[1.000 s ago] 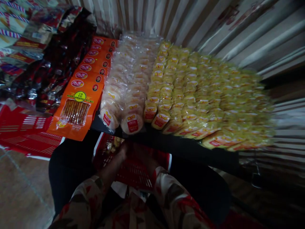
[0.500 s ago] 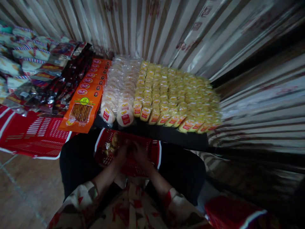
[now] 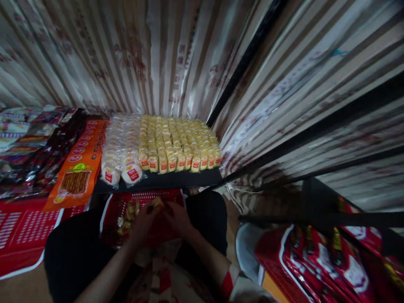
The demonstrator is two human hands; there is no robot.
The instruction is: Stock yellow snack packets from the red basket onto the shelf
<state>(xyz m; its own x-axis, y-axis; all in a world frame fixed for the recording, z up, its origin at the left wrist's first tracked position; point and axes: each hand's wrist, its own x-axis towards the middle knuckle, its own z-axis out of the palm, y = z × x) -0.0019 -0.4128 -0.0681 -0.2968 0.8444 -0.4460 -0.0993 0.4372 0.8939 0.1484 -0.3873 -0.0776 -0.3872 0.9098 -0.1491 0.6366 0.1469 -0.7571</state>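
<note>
A red basket with a white rim (image 3: 109, 210) rests on my lap, and several small yellow wrapped snacks (image 3: 128, 215) lie in its left part. Over the basket, my left hand (image 3: 147, 213) is closed around a small yellow packet (image 3: 158, 203). My right hand (image 3: 176, 216) meets it from the other side, fingers bent against the packet. Dim light and blur hide the packet's label and the exact fingertip contact. Just beyond the basket, wrapped yellow cakes (image 3: 176, 141) stand in tight rows on a black shelf (image 3: 164, 181).
Clear bags of round pale cakes (image 3: 131, 168), orange stick-snack packs (image 3: 75, 181) and dark packets (image 3: 41, 160) line the shelf leftward. Another red basket (image 3: 25, 227) sits at left. At right are black bars (image 3: 243, 63) and a red basket of red packets (image 3: 325, 256). Striped curtain hangs behind.
The view has swung right, bringing the right-hand basket of red packets further into sight. My hands stay together over the lap basket, and a yellow packet now shows between them.
</note>
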